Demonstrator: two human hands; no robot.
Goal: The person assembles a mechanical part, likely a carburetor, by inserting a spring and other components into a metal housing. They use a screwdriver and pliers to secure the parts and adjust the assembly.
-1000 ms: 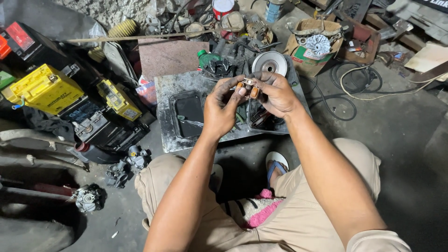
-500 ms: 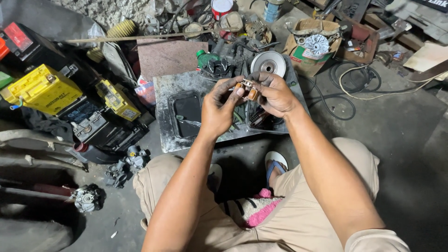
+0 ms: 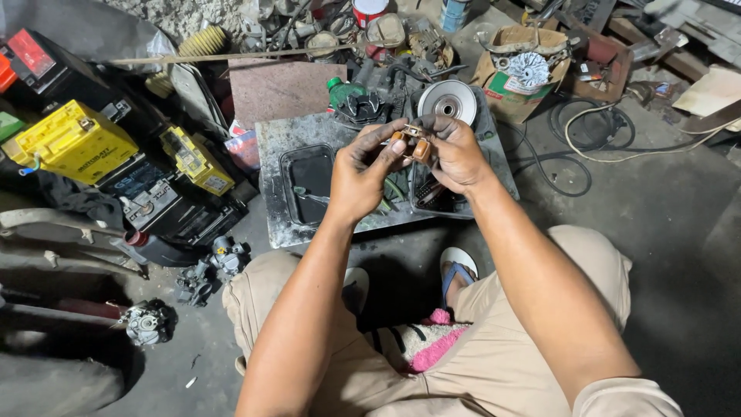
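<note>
Two hands, left (image 3: 361, 174) and right (image 3: 455, 154), pinch one small orange part (image 3: 411, 144); two yellow batteries (image 3: 71, 141) nearby.

I count two hands, my left hand (image 3: 361, 179) and right hand (image 3: 455, 154), around one small copper part (image 3: 413, 144). Two black trays (image 3: 307, 184) sit on one metal slab (image 3: 272, 139). Far left lie two yellow batteries (image 3: 68, 142). One round pulley (image 3: 448, 100), one cardboard box (image 3: 500, 85) and one sandal (image 3: 457, 272).
</note>
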